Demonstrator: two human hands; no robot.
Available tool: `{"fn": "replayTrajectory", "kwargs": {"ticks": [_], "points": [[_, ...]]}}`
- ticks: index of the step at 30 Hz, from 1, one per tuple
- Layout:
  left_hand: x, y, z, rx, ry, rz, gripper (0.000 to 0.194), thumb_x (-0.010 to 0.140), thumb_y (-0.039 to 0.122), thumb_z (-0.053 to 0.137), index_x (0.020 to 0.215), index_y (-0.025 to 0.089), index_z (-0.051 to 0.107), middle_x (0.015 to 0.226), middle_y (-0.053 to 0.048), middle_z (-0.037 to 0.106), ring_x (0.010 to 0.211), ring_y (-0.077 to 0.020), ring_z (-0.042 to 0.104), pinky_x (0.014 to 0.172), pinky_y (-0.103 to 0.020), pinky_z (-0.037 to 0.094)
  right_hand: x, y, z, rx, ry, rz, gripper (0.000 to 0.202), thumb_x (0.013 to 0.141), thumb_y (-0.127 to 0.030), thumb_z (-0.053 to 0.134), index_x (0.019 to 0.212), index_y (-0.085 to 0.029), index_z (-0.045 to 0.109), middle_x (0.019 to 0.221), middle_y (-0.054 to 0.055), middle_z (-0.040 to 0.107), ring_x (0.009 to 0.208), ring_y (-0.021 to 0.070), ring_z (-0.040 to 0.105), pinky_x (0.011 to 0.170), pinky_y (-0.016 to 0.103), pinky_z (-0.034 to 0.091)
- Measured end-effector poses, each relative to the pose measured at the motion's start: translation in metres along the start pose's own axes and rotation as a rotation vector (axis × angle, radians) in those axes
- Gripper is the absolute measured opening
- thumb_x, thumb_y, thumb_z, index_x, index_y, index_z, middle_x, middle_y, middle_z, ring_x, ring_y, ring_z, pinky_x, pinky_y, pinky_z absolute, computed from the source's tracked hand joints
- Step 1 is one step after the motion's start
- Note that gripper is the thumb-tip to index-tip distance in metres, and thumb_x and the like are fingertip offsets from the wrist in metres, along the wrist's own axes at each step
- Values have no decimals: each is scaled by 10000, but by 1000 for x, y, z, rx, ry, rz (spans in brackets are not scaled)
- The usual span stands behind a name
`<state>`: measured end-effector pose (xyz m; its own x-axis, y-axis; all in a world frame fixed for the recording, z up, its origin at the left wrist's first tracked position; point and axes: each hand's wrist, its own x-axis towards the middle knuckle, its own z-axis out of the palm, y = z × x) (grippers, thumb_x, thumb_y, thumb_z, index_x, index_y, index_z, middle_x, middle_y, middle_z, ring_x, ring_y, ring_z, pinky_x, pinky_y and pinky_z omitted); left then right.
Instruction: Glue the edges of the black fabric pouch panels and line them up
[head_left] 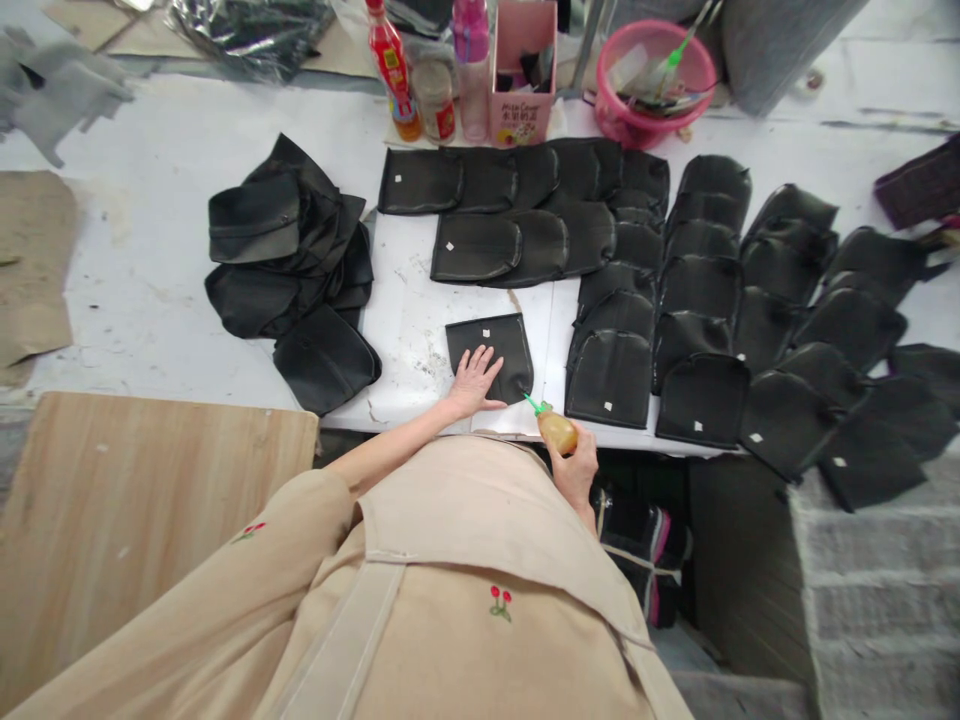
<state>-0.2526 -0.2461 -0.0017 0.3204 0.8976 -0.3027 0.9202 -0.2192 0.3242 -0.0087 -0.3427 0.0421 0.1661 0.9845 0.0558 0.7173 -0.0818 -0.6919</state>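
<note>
Head view: left hand (475, 380) lies flat, fingers spread, palm down on a single black leather-like cut piece w/ rounded end (490, 355), near the front edge of the white worktable (150, 250). Not a grasp, just pressing, prob. to keep the piece from sliding while its edge is worked. Right hand (576, 470) is wrapped around a small squeeze bottle of amber liquid w/ green nozzle (553, 427), tilted so the tip points at the piece's lower right corner; tip looks just at or touching that edge, can't tell which. Looks like glue going on along the rim.

Other black pieces sit in overlapping rows (660, 300) to the right & behind, each showing a small white tag. Shingled like that, prob. so the edges stay exposed & finished ones stay apart from the loose black heap (289, 270) on the left. At the table's back: red-capped drink bottle (394, 70), pink carton box (523, 70), pink plastic basin w/ tools (652, 80). Wooden board (150, 480) lies lower left. Beige apron (465, 580) fills the foreground.
</note>
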Motion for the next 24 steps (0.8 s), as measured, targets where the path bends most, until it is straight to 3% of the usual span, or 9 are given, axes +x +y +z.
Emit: {"fn": "replayTrajectory", "kwargs": {"ticks": [6, 16, 24], "points": [[10, 5, 3, -51, 40, -20, 997, 723, 592, 783, 1522, 124, 414, 1625, -228, 271, 1526, -394, 172, 1237, -573, 83, 14, 3, 1, -13, 45, 3, 496, 886, -561, 627, 1208, -185, 598, 1076, 121, 652, 997, 277, 616, 887, 433, 516], [8, 4, 16, -91, 119, -8, 984, 721, 568, 797, 1515, 128, 419, 1622, -225, 280, 1526, -392, 177, 1238, -585, 73, 5, -4, 1, 51, -59, -20, 447, 885, -528, 648, 1184, -198, 605, 1069, 95, 655, 1007, 260, 612, 902, 418, 511], [-14, -25, 13, -67, 95, 109, 822, 854, 552, 672, 1501, 104, 434, 1592, -214, 353, 1512, -344, 250, 1243, -552, 130, 6, -2, 3, 75, -53, 20, 446, 877, -526, 659, 1166, -190, 607, 1063, 94, 652, 991, 255, 616, 893, 412, 513]]}}
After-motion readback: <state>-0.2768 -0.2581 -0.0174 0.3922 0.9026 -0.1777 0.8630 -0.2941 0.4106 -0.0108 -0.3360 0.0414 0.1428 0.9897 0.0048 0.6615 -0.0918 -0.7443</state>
